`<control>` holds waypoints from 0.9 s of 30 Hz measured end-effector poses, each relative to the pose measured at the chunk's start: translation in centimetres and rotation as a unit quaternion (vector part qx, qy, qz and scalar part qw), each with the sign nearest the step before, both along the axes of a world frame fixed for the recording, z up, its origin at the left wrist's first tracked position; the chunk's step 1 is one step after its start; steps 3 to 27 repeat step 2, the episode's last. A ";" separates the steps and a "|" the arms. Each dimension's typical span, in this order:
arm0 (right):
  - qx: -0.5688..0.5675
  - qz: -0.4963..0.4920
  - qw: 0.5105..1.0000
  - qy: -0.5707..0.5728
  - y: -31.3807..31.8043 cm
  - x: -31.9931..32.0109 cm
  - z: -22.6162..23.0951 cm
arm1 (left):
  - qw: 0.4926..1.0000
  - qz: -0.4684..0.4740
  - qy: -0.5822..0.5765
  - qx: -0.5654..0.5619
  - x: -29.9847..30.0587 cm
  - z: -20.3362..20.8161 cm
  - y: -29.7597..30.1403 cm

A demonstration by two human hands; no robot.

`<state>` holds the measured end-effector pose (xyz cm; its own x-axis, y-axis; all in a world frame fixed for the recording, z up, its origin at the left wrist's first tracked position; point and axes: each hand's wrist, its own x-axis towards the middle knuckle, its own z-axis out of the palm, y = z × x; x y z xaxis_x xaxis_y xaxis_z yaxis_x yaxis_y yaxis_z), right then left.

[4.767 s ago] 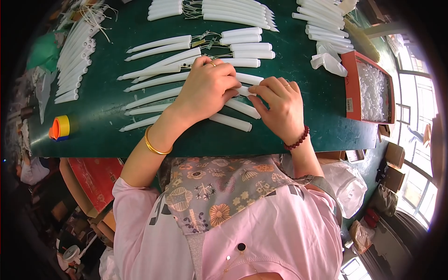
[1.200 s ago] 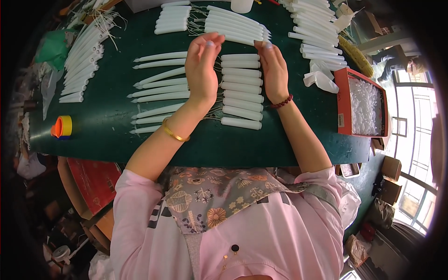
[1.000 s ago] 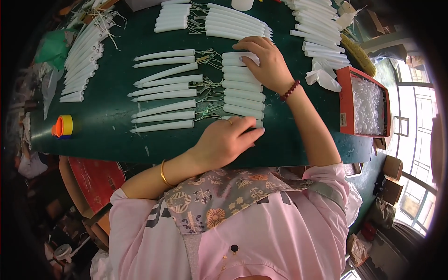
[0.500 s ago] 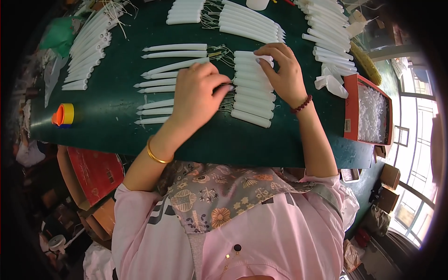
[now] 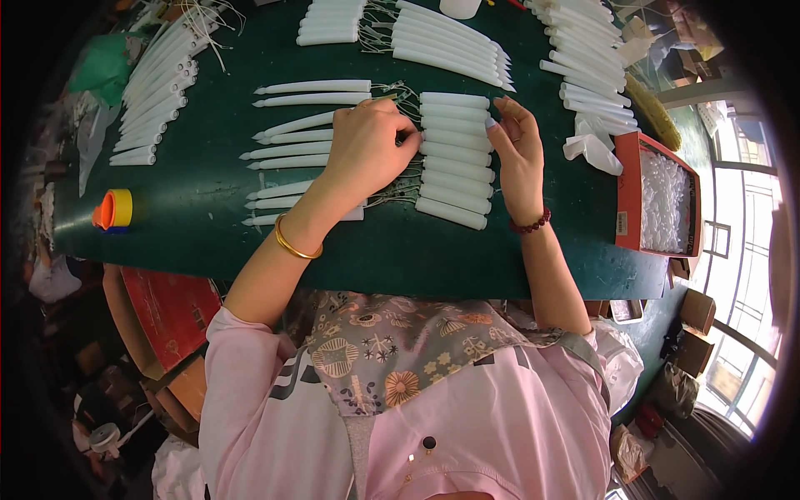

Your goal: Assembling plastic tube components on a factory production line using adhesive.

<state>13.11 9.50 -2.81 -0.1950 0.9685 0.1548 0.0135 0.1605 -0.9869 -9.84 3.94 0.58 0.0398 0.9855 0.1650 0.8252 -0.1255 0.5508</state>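
A row of plain white tubes (image 5: 454,173) lies side by side on the dark green table, joined by thin wires (image 5: 406,100) to slender white tapered candles (image 5: 312,87) on the left. My left hand (image 5: 371,146) is over the wires, thumb and forefinger closed together at the left ends of the middle tubes. What lies in that pinch is hidden. My right hand (image 5: 521,150) is at the right ends of the upper tubes, with its thumb apart from its bent fingers. Its thumb tip is at a tube's end, and nothing is held in it.
More white tubes and candles lie at the back (image 5: 450,48), far left (image 5: 158,104) and far right (image 5: 587,71). A red box (image 5: 629,196) of small clear pieces stands right, near white crumpled paper (image 5: 593,152). Tape rolls (image 5: 119,208) sit left beside a green bag (image 5: 104,67).
My right hand has drawn back right and down, from over the upper tubes to their right ends. My left hand has shifted slightly right and up, and its thumb and forefinger have closed together.
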 end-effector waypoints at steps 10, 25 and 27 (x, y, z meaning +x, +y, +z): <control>-0.025 -0.007 0.998 0.061 -0.6 -0.8 0.9 | 1.000 -0.003 0.016 0.009 -0.1 -0.1 0.0; -0.025 -0.007 0.998 0.061 -0.6 -0.8 0.9 | 1.000 -0.003 0.016 0.009 -0.1 -0.1 0.0; -0.025 -0.007 0.998 0.061 -0.6 -0.8 0.9 | 1.000 -0.003 0.016 0.009 -0.1 -0.1 0.0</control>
